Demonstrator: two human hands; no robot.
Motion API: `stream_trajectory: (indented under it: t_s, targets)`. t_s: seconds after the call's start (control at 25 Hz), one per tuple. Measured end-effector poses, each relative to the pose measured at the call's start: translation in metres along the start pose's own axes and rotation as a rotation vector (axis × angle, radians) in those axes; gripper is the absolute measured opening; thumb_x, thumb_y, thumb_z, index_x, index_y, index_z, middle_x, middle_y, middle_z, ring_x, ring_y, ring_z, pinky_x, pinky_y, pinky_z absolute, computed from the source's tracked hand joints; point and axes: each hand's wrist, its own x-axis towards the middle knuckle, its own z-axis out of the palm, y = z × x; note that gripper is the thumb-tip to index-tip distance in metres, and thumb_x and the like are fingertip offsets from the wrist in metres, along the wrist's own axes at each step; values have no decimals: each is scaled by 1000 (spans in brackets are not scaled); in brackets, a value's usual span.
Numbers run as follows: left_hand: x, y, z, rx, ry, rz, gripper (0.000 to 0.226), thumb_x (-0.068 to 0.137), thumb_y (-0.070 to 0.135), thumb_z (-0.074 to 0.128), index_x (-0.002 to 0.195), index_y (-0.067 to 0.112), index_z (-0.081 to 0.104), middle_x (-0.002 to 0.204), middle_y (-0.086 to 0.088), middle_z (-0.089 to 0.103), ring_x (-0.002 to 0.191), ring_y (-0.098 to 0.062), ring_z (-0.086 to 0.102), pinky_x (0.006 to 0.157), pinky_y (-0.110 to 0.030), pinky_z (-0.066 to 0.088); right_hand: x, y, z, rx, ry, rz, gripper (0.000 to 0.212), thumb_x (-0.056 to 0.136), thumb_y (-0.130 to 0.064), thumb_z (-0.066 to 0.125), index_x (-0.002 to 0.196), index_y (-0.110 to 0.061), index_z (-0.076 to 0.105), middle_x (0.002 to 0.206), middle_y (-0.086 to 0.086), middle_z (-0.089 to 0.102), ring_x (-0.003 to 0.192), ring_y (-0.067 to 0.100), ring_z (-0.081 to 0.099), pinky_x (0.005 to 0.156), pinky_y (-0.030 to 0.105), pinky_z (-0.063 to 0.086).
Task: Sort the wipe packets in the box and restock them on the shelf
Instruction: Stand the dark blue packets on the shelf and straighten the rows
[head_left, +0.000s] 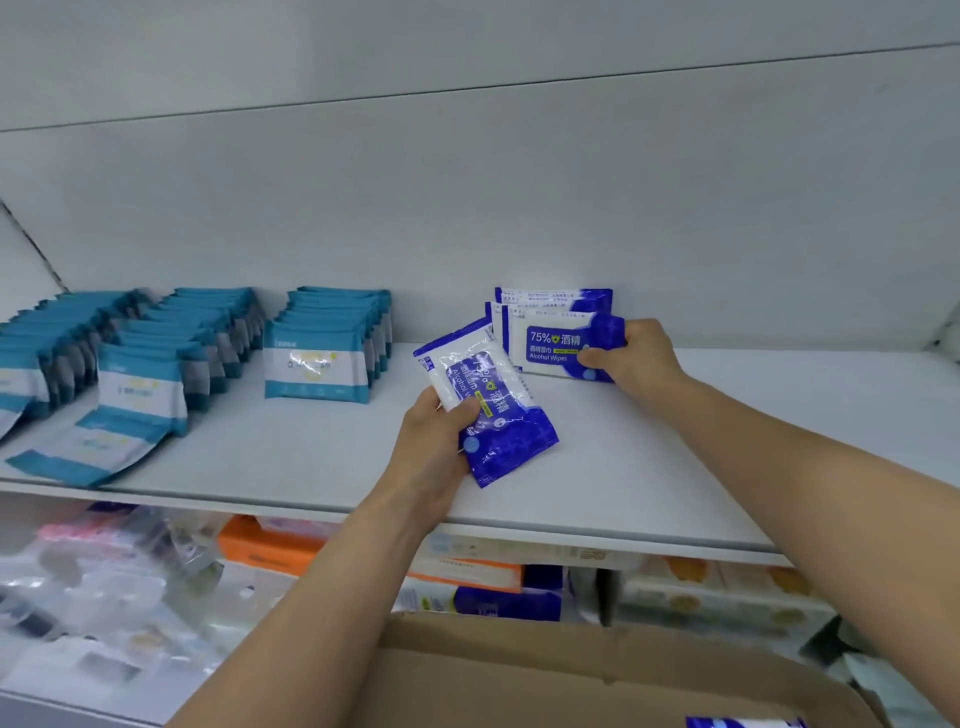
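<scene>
At the bottom of the view the brown cardboard box (571, 670) stands open below the shelf, with the corner of one more blue packet (743, 722) showing at its lower edge, so by the look of it stock remains to be sorted.

Above it, the left hand (436, 447) has its grip closed round a small stack of blue-and-white foil alcohol wipe packets (488, 405), thumb across the front, the stack tilted and held just over the white shelf board (727, 467). Further in, the right hand (634, 353) pinches the right edge of the upright blue-and-white packets (556, 343) already standing near the back wall, steadying them.

To do this step well, the held stack should be turned upright, label forward and the right way up, and set in front of the standing ones while the right hand keeps them from toppling. Soft packets slump, so they want to lean on each other.

The standing front packet reads "75%", Chinese characters, and "Alcohol Wipes". To the left, well apart, rows of teal-and-white wipe packets (317, 358) stand; their print is too blurred to read.
</scene>
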Motion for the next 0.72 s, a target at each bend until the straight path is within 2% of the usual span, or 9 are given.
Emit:
stream_trajectory:
  t_s: [0.16, 0.24, 0.32, 0.4, 0.44, 0.56, 0.6, 0.64, 0.72]
  targets:
    - [-1, -2, -1, -27, 2, 12, 23, 97, 2, 50, 117, 11, 59, 107, -11, 71, 89, -23, 69, 90, -46, 54, 12, 4, 6, -52, 7, 7, 18, 76, -12, 77, 91, -16, 67, 92, 3, 71, 88, 22, 68, 83, 41, 56]
    - [-1, -3, 0, -5, 31, 12, 25, 97, 3, 52, 120, 10, 56, 110, -11, 69, 92, -23, 68, 94, -47, 53, 10, 7, 7, -61, 2, 34, 29, 73, -8, 77, 99, -14, 65, 99, 4, 69, 92, 23, 66, 83, 39, 55]
    - [0, -3, 0, 12, 71, 8, 25, 97, 4, 53, 120, 12, 54, 111, -9, 67, 94, -22, 68, 92, -46, 53, -2, 4, 5, -44, 161, 59, 42, 76, -10, 74, 112, -10, 55, 108, 2, 59, 95, 19, 58, 80, 32, 49]
    - [1, -3, 2, -4, 89, -3, 28, 95, 2, 55, 121, 12, 53, 113, -10, 66, 97, -24, 67, 92, -47, 54, -27, -1, 6, 47, 327, 38, 37, 82, -19, 70, 111, -10, 49, 106, 3, 53, 92, 19, 55, 77, 30, 44]
    - [1, -3, 5, -38, 80, 3, 30, 95, 0, 55, 123, 11, 54, 114, -11, 67, 99, -25, 67, 92, -49, 54, -43, -6, 9, 131, 282, 28, 30, 85, -24, 69, 106, -10, 52, 100, 3, 56, 88, 19, 57, 73, 28, 45]
    - [0, -7, 23, -148, 15, 82, 32, 93, -6, 53, 119, 12, 56, 103, -6, 72, 90, -19, 70, 81, -41, 59, -80, -24, 17, 249, -200, 60, 21, 85, -26, 72, 97, -11, 65, 88, 0, 69, 70, 9, 64, 56, 15, 46]
    - [1, -9, 30, -151, 10, 110, 32, 93, -7, 52, 119, 12, 56, 100, -4, 73, 87, -17, 71, 77, -37, 59, -81, -26, 18, 255, -283, 64, 20, 82, -20, 76, 96, -10, 67, 87, 0, 71, 68, 8, 65, 52, 14, 47]
    - [1, -11, 34, -137, 11, 129, 34, 93, -7, 53, 121, 12, 54, 102, -4, 72, 88, -16, 71, 75, -34, 58, -77, -27, 16, 257, -284, 54, 18, 79, -13, 77, 94, -9, 67, 86, 2, 72, 64, 8, 65, 50, 15, 46]
    - [4, -13, 40, -56, 42, 113, 43, 93, -1, 58, 132, 12, 45, 116, -7, 67, 97, -16, 68, 81, -33, 55, -60, -24, 6, 196, -161, 13, 17, 76, -2, 78, 86, -9, 66, 84, 8, 71, 64, 13, 65, 50, 18, 48]
